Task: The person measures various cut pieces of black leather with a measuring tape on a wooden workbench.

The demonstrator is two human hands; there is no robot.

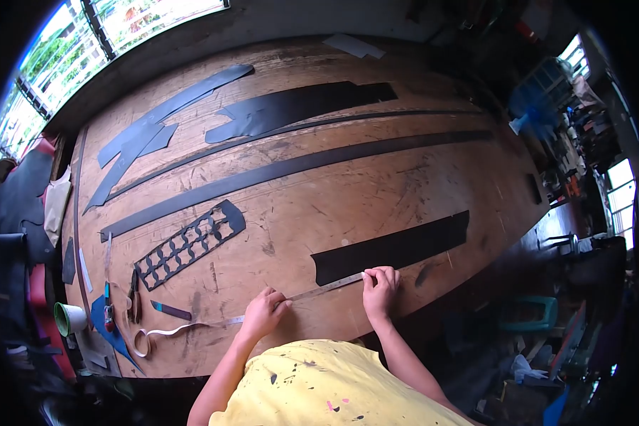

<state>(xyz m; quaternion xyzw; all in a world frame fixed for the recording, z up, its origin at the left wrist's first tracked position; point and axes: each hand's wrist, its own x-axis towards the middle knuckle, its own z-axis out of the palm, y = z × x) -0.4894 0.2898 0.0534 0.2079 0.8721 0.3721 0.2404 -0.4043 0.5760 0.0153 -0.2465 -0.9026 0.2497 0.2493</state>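
A pale tape measure [334, 285] runs along the near edge of the wooden table, its slack part curling in loops to the left. My right hand [380, 290] pinches it near one end, at the lower edge of a black rectangular leather piece [397, 246]. Curled over the same tape farther left, my left hand [265, 314] rests on the tabletop with its fingers closed. The leather piece lies flat just beyond my right hand. Left of my left hand is a dark cutter knife [171, 310].
A long black strip [298, 165] crosses the wooden table [291, 227]. Large black cut pieces [298, 110] lie beyond it. A punched-out black sheet [189, 245], pliers [134, 298], a blue scrap [106, 330] and a green-and-white cup [69, 319] are at left. A green stool [531, 314] stands at right.
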